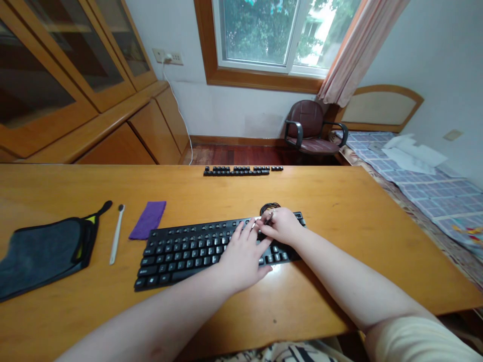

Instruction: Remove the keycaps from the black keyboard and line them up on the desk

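Keyboard [188, 257] lying on a desk [332, 286], under both hands. Left hand [241, 259] rests spread over it; right hand [284, 225], close beside, pinches a small dark thing [269, 218] I can't identify. Beyond, two rows of loose keycaps [237, 173] seem finished; lower rows remain fitted.

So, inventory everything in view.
keyboard: one, black, centre
keycaps: many, black, far table edge
cable: one, black, behind keyboard
cloth: one, purple, near keyboard
toothbrush: one, white, left of cloth
fabric item: one, grey, leftmost
table: one, brown, foreground
cabinet: one, brown, left
cord: one, white, wall
window: one, brown frame, back
curtain: one, pink, back
chair: one, maroon, back
bed: one, blue checks, right
left grip: one, bare, over keyboard
right grip: one, bare, over keyboard, pinching dark item
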A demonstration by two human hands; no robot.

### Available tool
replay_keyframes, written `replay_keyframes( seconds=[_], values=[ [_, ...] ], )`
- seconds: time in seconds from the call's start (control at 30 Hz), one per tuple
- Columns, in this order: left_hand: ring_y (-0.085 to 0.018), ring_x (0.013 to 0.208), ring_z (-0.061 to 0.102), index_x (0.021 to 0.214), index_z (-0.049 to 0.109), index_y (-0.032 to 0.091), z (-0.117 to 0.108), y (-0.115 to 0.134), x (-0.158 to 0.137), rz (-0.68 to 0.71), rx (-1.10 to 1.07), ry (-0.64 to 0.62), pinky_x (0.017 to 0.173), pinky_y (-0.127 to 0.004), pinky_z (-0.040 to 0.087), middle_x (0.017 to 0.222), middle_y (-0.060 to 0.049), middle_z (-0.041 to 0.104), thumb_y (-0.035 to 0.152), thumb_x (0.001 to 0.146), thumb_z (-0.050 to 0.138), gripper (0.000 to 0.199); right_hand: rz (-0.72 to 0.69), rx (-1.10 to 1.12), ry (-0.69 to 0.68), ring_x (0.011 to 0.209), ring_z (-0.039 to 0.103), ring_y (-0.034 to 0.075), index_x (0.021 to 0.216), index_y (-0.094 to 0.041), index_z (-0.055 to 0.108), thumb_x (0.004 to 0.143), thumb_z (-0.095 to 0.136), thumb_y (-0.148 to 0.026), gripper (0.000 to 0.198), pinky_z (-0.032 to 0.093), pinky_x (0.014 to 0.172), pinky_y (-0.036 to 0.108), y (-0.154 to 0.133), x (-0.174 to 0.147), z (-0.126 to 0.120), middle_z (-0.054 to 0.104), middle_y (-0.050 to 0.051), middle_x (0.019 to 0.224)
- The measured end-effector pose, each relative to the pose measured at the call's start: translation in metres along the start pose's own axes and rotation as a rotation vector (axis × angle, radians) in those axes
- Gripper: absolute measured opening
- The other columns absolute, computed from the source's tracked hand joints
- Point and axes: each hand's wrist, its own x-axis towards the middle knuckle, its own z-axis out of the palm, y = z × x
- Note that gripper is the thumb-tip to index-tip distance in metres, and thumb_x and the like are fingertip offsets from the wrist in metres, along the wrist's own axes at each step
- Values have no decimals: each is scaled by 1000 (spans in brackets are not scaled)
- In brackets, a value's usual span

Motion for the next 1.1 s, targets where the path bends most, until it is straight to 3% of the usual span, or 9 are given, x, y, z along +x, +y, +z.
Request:
replay_keyframes(
  seconds=[0.17, 0.3, 0.37, 0.47, 0.53, 0.7, 0.93, 1.1],
  values=[
    [-36, 136, 20, 133, 41, 26, 0, 0, 1, 6, 12, -7, 108, -54, 13, 145, -14, 32, 57, 72, 59, 71, 42, 125, 58, 53, 52, 13, 58, -19, 56, 80, 53, -29, 25, 39, 54, 24, -3, 0, -1, 58, 2, 55],
    [-35, 136, 19, 139, 32, 29, 1, 0, 1, 0, 1, -4, 108, -55, 13, 148, -14, 27, 56, 71, 60, 78, 262, 308, 241, 44, 44, 10, 53, -19, 48, 78, 51, -27, 27, 35, 46, 22, -2, 1, -3, 50, -2, 46],
    [-36, 137, 18, 140, 31, 29, 2, 0, 1, -2, -9, -6, 108, -55, 13, 148, -14, 26, 56, 71, 61, 80, 320, 353, 268, 43, 43, 10, 54, -19, 48, 77, 52, -28, 26, 35, 45, 22, -1, 2, -4, 49, -3, 46],
    [-35, 137, 18, 137, 36, 27, -1, -1, 1, 3, -64, 6, 108, -55, 13, 147, -13, 28, 57, 71, 61, 76, 342, 404, 282, 46, 46, 10, 55, -19, 50, 79, 53, -33, 28, 38, 48, 22, 2, 2, -3, 53, -2, 49],
    [-33, 134, 27, 129, 44, 23, -4, -3, 2, -39, -156, 61, 108, -54, 18, 142, -13, 37, 54, 73, 61, 67, 349, 453, 304, 49, 48, 11, 55, -18, 52, 80, 53, -36, 31, 40, 51, 23, 4, 2, -3, 54, -1, 51],
    [-24, 105, 56, 118, 47, 20, -10, -9, 7, -295, -470, 264, 92, -42, 44, 113, -9, 60, 30, 78, 61, 43, 300, 651, 224, 48, 48, 11, 57, -18, 55, 78, 58, -40, 31, 40, 49, 23, 6, 0, -5, 54, -1, 52],
    [-20, 95, 59, 112, 53, 22, -10, -12, 10, -275, -533, 302, 86, -37, 47, 101, -4, 64, 23, 82, 57, 30, 184, 870, 39, 48, 48, 10, 66, -17, 59, 80, 58, -43, 30, 41, 49, 23, 2, -4, -5, 52, -2, 52],
    [-18, 88, 61, 103, 57, 20, -12, -11, 11, -309, -570, 345, 82, -34, 50, 96, -3, 65, 17, 80, 56, 23, 80, 843, 50, 59, 54, 13, 76, -16, 63, 83, 54, -42, 28, 45, 58, 25, 3, -3, -5, 56, 1, 62]
  ],
)
